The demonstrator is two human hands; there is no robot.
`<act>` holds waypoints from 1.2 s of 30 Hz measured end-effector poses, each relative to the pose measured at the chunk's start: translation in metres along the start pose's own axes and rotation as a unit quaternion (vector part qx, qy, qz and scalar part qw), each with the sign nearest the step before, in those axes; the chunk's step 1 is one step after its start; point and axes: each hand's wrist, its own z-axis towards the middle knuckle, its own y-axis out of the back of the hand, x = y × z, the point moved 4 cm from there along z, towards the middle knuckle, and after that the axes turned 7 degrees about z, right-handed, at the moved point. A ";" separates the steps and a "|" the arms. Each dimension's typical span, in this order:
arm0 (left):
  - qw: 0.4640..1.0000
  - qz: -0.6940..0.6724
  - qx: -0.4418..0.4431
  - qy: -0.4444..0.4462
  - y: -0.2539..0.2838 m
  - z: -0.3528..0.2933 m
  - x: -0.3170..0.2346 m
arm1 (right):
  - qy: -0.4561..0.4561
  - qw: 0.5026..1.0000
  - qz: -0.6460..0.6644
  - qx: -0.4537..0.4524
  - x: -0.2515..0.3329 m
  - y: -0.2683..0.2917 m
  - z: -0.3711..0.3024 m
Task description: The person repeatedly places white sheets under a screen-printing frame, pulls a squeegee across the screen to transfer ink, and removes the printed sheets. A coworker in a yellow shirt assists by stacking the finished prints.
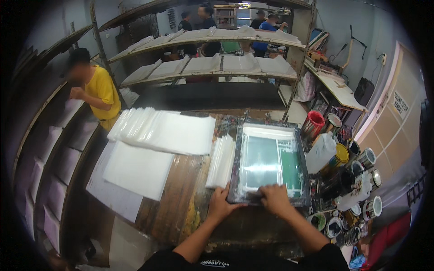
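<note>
The screen frame lies flat on the table in front of the person, between a narrow bundle of white sheets on its left and the crowd of paint cans on its right. The left hand is part-open, thumb and fingers spread astride the frame's near left corner and touching it. The right hand is curled closed at the near edge, seemingly round a dark narrow tool, though the knuckles hide most of it and the hold is hard to read. The step looks like a pull across the mesh, so good work would mean pressing that corner down firmly, lest the frame creep under the stroke. The right wrist is best held steady, with the tool's edge level across the mesh and the pressure even from side to side; a tilt would probably leave a streak. Fingertips do well to avoid the wet-looking surface.
</note>
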 end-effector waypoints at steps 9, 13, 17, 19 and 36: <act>0.999 0.023 0.042 0.015 0.008 -0.001 -0.009 | -0.036 0.994 -0.006 -0.108 -0.046 -0.016 0.096; 0.999 -0.007 0.034 0.011 0.013 0.000 -0.010 | -0.071 0.995 -0.023 -0.060 -0.092 -0.006 0.190; 0.998 -0.048 0.038 0.014 0.014 0.000 -0.013 | -0.097 0.990 0.036 0.096 -0.133 0.016 0.255; 0.998 -0.060 0.002 -0.022 0.010 0.000 -0.011 | -0.087 0.995 0.031 0.021 -0.138 0.019 0.265; 0.968 -0.230 -0.098 -0.025 0.018 0.014 -0.030 | -0.003 0.996 0.017 -0.093 0.020 0.068 0.013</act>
